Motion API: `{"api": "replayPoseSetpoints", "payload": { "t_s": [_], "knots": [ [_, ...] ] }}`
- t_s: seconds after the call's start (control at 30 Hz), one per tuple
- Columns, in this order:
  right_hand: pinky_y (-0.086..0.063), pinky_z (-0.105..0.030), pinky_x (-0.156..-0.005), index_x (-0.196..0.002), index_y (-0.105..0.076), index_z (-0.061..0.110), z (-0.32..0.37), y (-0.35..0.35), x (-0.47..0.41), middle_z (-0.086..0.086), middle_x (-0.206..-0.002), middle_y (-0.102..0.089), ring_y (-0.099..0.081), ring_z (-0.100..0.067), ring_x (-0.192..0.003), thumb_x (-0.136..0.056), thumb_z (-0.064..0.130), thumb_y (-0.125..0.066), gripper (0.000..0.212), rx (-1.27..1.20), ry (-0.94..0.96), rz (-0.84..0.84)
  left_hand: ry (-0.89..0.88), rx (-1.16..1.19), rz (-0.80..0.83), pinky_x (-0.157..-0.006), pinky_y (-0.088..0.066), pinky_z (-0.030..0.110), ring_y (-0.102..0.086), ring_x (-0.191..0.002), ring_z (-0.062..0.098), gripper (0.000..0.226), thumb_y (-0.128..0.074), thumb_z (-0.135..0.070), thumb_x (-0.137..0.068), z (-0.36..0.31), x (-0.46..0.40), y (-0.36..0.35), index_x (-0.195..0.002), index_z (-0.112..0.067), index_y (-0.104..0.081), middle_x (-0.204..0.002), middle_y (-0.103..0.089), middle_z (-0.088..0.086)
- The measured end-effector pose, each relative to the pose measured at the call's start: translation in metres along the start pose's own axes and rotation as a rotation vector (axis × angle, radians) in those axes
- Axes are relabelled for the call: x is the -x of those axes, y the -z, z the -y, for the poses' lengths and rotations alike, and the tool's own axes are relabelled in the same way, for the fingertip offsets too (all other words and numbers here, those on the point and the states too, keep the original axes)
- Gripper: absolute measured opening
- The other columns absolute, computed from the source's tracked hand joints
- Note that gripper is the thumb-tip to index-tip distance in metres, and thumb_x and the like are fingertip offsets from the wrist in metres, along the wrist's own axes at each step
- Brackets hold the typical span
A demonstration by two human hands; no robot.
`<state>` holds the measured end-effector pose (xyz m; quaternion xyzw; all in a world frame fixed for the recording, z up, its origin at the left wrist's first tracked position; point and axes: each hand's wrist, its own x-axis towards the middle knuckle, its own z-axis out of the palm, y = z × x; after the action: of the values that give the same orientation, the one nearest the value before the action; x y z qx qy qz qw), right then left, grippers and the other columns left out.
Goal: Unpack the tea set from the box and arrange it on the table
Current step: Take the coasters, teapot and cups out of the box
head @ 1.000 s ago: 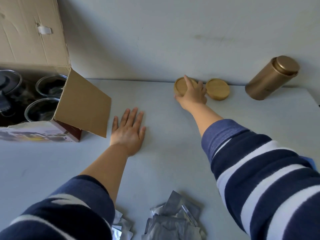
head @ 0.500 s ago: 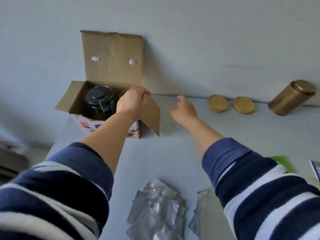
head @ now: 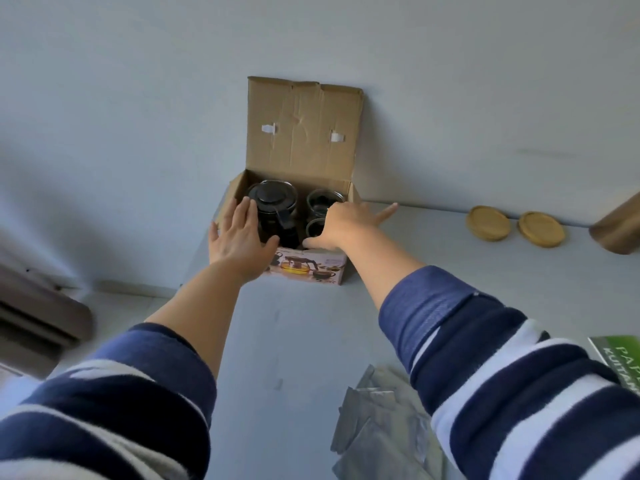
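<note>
step: reach into box (head: 313, 271) | change: both your hands left the bench, now over the box | left hand (head: 239, 237) open, beside teapot (head: 273, 209) | right hand (head: 343, 221) open over glass cups (head: 320, 202) | teapot, cups still inside; coasters (head: 488, 223) already out | next: lift teapot

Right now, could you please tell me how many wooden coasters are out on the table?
2. One coaster and a second coaster lie side by side near the wall, right of the box. More may remain hidden inside it.
</note>
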<state>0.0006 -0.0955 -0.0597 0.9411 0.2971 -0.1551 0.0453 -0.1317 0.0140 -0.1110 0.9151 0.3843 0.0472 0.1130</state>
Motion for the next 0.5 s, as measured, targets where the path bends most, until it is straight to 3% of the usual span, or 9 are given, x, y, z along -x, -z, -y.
{"api": "replayPoseSetpoints", "payload": {
  "t_s": [0.2,0.37,0.5],
  "knots": [
    [0.017,-0.083,-0.086,-0.144,-0.037,0.027,0.023,0.012,-0.008,-0.008,-0.138,-0.052,-0.033,-0.045,-0.135,-0.069,0.083,-0.044,0.094,0.167,-0.204,0.274,-0.005,-0.007,0.028,-0.120,-0.003,0.048,0.015,-0.148,0.016,0.080,-0.037,-0.051,-0.094,0.000,-0.001,0.002,-0.154,-0.014,0.001,-0.162,0.005,-0.003],
    [0.015,-0.078,-0.095,-0.142,-0.039,0.024,0.022,0.004,-0.010,-0.007,-0.140,-0.050,-0.032,-0.041,-0.137,-0.076,0.075,-0.049,0.084,0.148,-0.146,0.197,-0.006,-0.017,0.028,-0.120,-0.003,0.048,0.016,-0.148,0.017,0.080,-0.036,-0.051,-0.095,-0.002,0.000,0.003,-0.154,-0.014,0.002,-0.162,0.005,-0.002],
    [0.009,-0.072,-0.105,-0.140,-0.042,0.021,0.010,-0.001,-0.003,-0.008,-0.147,-0.041,-0.026,-0.037,-0.141,-0.070,0.073,-0.059,0.089,0.079,-0.045,0.048,-0.005,-0.017,0.033,-0.120,-0.003,0.049,0.016,-0.148,0.018,0.080,-0.036,-0.051,-0.095,-0.001,-0.001,0.002,-0.154,-0.015,0.003,-0.162,0.006,-0.002]
  ]
}}
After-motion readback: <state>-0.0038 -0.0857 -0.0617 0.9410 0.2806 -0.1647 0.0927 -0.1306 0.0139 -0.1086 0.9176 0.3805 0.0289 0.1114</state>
